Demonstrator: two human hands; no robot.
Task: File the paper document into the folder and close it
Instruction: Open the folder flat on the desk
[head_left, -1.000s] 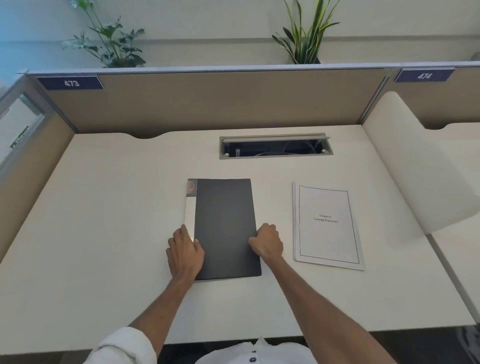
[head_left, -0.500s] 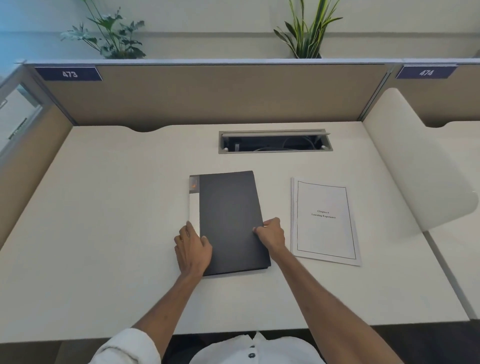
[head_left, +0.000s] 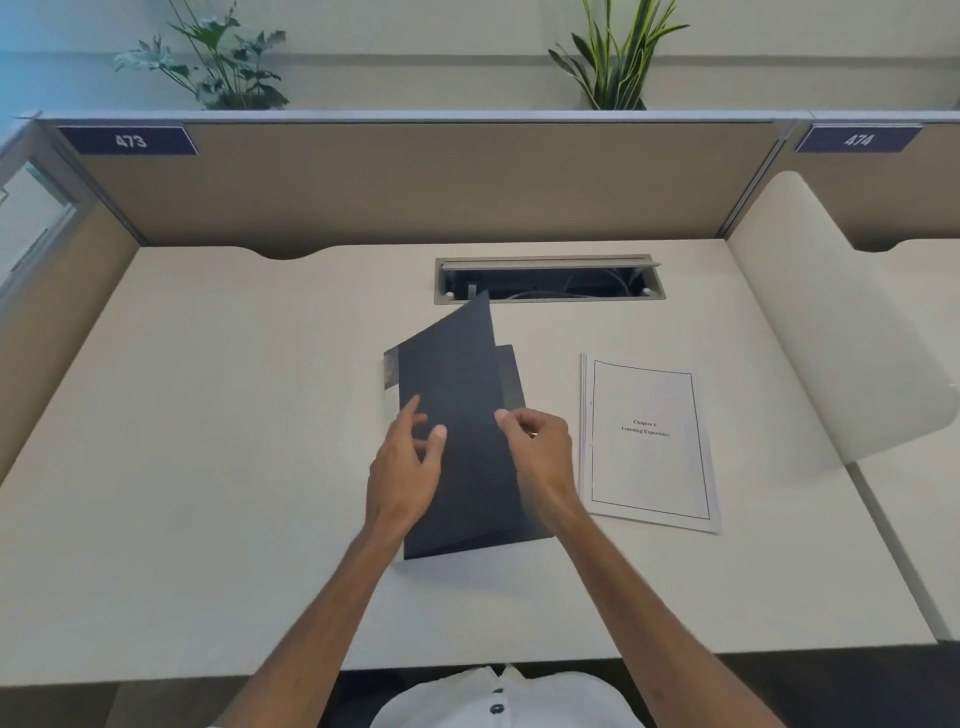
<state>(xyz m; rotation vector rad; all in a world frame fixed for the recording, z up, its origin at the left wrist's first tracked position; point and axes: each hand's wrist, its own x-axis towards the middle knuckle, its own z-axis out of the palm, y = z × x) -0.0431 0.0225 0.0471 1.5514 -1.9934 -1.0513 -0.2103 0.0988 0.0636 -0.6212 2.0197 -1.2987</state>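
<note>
Lying near the middle of the desk (head_left: 208, 415), the dark folder (head_left: 457, 467) has its front cover lifted, the free edge raised and the far corner pointing toward the back edge of the desk. The right hand (head_left: 540, 457) pinches that cover's right edge between thumb and fingers, so it is closed on the cover. The left hand (head_left: 405, 467) rests on the outer face of the raised cover near the spine side, fingers spread and loose, gripping nothing. Under the cover a strip of the folder's back panel shows on the right; what the folder holds inside cannot be told, since the cover hides its interior. A pale strip with a small coloured patch runs along the folder's left side.

The paper document (head_left: 649, 441) lies flat on the desk just to the right of the folder, apart from it, a stack of white sheets with a black border and a short printed title. A cable tray (head_left: 550, 278) is sunk into the desk near the back edge, with cables inside it. Two plants (head_left: 218, 62) stand behind the partition (head_left: 415, 182).
</note>
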